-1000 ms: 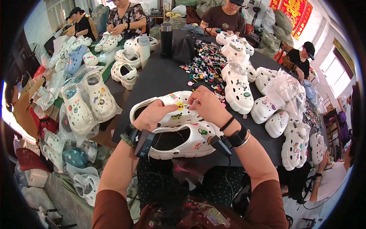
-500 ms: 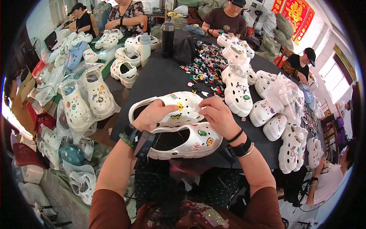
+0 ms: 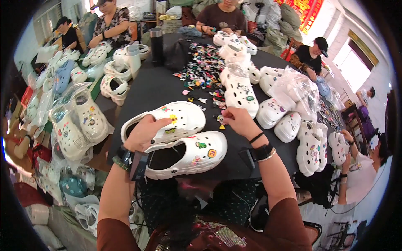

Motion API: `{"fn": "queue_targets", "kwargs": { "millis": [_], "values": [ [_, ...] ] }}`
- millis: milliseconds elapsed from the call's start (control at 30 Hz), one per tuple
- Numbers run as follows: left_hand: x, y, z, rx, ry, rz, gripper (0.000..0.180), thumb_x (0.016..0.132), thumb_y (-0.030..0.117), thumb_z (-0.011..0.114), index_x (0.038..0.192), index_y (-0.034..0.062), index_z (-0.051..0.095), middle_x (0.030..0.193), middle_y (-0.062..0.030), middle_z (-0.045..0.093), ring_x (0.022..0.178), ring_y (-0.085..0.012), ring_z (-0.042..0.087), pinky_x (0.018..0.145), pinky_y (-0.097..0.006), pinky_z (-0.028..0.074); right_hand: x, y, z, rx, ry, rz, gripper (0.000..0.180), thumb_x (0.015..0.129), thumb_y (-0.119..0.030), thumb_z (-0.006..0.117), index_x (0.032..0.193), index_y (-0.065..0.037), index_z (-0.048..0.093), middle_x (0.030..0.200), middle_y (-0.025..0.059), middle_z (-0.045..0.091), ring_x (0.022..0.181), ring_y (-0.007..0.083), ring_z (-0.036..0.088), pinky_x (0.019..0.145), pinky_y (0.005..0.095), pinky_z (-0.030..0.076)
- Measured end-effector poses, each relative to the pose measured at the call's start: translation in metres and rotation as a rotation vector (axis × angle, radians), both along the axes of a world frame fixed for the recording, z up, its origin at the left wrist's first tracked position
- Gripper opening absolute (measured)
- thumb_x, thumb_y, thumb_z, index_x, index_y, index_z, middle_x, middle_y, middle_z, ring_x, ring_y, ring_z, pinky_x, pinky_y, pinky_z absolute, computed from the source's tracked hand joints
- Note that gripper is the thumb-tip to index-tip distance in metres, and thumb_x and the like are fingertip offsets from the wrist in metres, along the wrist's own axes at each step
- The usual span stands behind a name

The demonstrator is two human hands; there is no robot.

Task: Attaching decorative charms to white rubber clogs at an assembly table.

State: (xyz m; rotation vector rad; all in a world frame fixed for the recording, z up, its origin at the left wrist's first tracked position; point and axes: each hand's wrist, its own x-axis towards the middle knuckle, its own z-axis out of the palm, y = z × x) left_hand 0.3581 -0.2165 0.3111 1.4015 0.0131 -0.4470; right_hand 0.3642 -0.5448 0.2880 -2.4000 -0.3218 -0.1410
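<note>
Two white clogs lie side by side in front of me, toes to the right. My left hand (image 3: 143, 133) grips the far clog (image 3: 188, 113) at its strap and opening, thumb over the upper beside a yellow charm (image 3: 173, 119). Colourful charms also sit on the near clog (image 3: 207, 157), which rests by my left wrist. Right of the toes, my right hand (image 3: 239, 122) is low over the black table, thumb and forefinger pinched at a small pinkish shoe charm (image 3: 222, 120). The fingers partly hide it.
A heap of loose charms (image 3: 203, 62) spreads across the table (image 3: 144, 90). White clogs (image 3: 240, 94) line its right side, some under clear plastic (image 3: 297, 85). Bagged clogs (image 3: 69, 136) stand at left. A black bottle (image 3: 157, 46) stands at the back. Several people work around.
My right hand has left the far clog's toe and come down to loose charms on the table. My left hand stays on the clog. The whole view has shifted.
</note>
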Motion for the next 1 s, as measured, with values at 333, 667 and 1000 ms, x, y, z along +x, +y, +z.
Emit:
{"fn": "queue_targets", "kwargs": {
  "millis": [333,667,1000],
  "values": [
    [0.001,0.003,0.000,-0.014,0.041,0.037,0.047,0.089,0.012,0.070,0.125,-0.0089,0.048,0.121,-0.0170,0.061,0.106,-0.0217,0.064,0.090,-0.033,0.053,-0.020,-0.089,0.001,-0.442,-0.054,-0.479,0.021,0.078,-0.023,0.074,0.080,-0.003,0.069,0.081,0.0176,0.069,0.081,0.0350,0.067,0.074,0.0440,0.053],
    [0.003,0.000,-0.004,0.000,0.014,0.023,0.046,0.089,0.011,0.070,0.127,-0.0071,0.049,0.121,-0.0158,0.061,0.106,-0.0213,0.064,0.091,-0.034,0.053,-0.021,-0.077,-0.042,-0.496,-0.053,-0.586,0.025,0.081,-0.025,0.072,0.084,-0.001,0.071,0.083,0.0188,0.069,0.083,0.0368,0.067,0.074,0.0456,0.053],
    [0.005,0.001,-0.005,-0.024,-0.014,-0.024,0.039,0.091,0.014,0.067,0.122,-0.0084,0.058,0.117,-0.0129,0.066,0.102,-0.0164,0.064,0.088,-0.029,0.051,-0.029,-0.067,-0.028,-0.300,0.046,-0.533,0.013,0.080,-0.011,0.071,0.081,-0.001,0.063,0.086,0.0178,0.069,0.086,0.0372,0.066,0.074,0.0457,0.052]
  ]
}}
